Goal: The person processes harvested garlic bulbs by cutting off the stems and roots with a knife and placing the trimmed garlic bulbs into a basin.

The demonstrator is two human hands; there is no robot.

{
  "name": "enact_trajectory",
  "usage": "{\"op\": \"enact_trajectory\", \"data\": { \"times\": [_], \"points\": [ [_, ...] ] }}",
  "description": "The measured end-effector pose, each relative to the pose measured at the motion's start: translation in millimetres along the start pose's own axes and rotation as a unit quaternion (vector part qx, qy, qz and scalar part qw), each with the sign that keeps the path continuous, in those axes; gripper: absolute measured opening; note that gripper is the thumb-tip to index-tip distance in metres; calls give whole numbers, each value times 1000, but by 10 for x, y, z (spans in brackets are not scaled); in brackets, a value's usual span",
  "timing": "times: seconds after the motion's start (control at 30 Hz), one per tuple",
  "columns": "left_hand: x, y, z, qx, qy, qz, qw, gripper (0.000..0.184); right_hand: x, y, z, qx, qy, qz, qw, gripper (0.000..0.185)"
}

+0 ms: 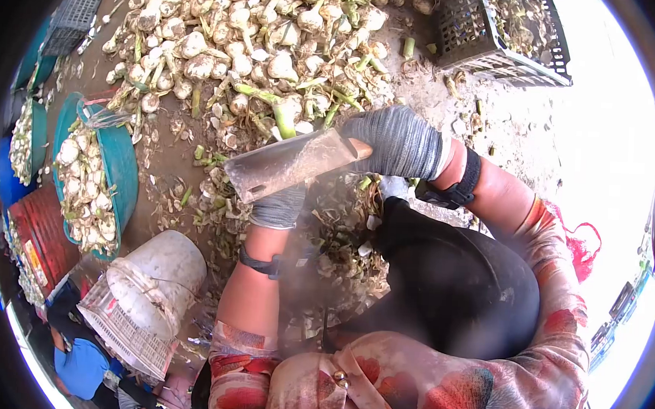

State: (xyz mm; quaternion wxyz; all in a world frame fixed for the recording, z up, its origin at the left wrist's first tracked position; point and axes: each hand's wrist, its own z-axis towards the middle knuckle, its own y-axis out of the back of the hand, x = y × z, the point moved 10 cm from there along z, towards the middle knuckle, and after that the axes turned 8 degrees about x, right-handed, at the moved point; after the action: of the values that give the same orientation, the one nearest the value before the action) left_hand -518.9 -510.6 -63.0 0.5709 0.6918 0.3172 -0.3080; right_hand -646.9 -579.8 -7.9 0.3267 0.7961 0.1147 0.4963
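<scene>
My right hand (397, 142), in a grey knit glove, is closed round the wooden handle of a cleaver (278, 166). Its wide, dirt-smeared blade reaches left across the view. Behind the blade is my left hand (278, 207), also gloved; only its back near the wrist shows, and the fingers are hidden. A thick green garlic stem (283, 121) sticks out just past the blade's far edge; whether my left hand touches it I cannot tell. Beyond lies a big heap of garlic bulbs (239, 51) with cut stems.
Stem and leaf scraps (339, 267) litter the ground below my hands. To the left stand a teal basin (128, 163) of garlic, a red tub (45, 229) and a tipped white bucket (167, 270). A black crate (506, 55) is at back right. Another person (79, 365) is at lower left.
</scene>
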Motion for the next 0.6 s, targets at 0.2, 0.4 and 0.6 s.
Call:
{"op": "enact_trajectory", "data": {
  "times": [0.2,0.4,0.6],
  "points": [
    [-16,924,-389,-116,204,-91,968,27,-1144,-275,-5,64,-203,-43,976,27],
    [906,3146,-1021,-405,41,-599,690,63,-1576,-91,-584,-128,-293,86,943,39],
    [802,1206,963,-131,167,-59,975,71,-1455,-136,-489,-128,-279,177,935,39]
  ]
}}
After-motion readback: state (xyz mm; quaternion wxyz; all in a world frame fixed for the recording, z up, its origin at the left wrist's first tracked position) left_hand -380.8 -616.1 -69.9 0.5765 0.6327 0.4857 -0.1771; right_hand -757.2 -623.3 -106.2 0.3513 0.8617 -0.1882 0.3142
